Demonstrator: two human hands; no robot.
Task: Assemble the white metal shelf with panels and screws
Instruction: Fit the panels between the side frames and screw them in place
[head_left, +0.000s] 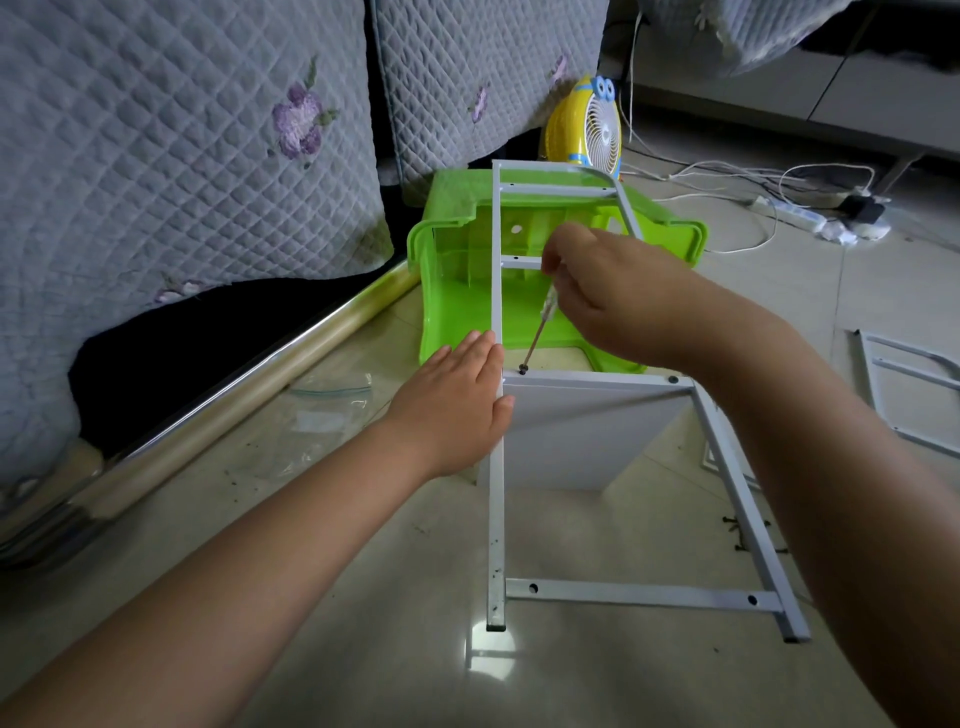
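Observation:
A white metal shelf frame (496, 509) lies across the floor, its far end resting on a green plastic stool. A white panel (582, 431) stands under the frame's middle crossbar. My right hand (608, 291) grips a small screwdriver (540, 332), whose tip sits on a dark screw (523, 370) at the crossbar's left end. Another screw (673, 379) sits at the crossbar's right end. My left hand (457, 400) presses flat against the frame's left rail beside the panel, fingers straight.
The green stool (457, 270) lies on its side behind the frame. A clear plastic bag (322, 410) lies left of my left hand. Loose dark screws (737, 535) and another white frame piece (904, 384) lie to the right. A yellow fan (587, 130) and cables (753, 176) are beyond.

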